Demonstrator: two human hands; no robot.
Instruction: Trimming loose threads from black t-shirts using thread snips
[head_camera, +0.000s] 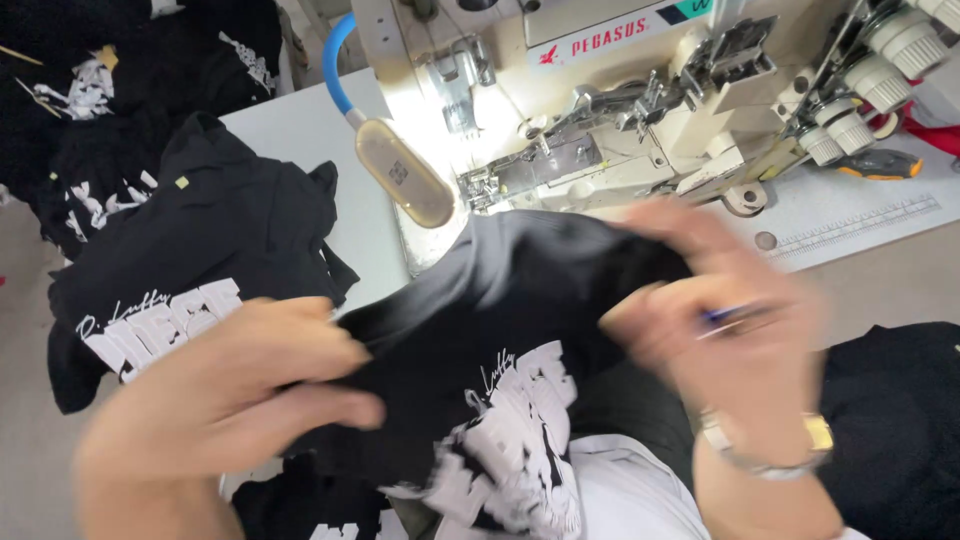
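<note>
Both hands blurred: left hand (225, 390) and right hand (720, 310) each closed on the black printed shirt (500, 330), held over the white table (300, 130). Sewing machine (640, 110) just behind it, lamp (405, 172) lit; more black shirts (190, 240) piled on the left.

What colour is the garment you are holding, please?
Black with a white print, seen in the head view: garment.

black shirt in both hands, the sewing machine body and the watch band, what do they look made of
Black shirt: soft knit fabric, likely cotton jersey; matte, it folds and drapes, with a white print. Sewing machine: seemingly cream-painted metal body, smooth and slightly glossy, with bare shiny metal parts near the needle. Watch band on the right hand's wrist: looks like polished metal, silver and gold, though motion blur leaves that uncertain.
</note>
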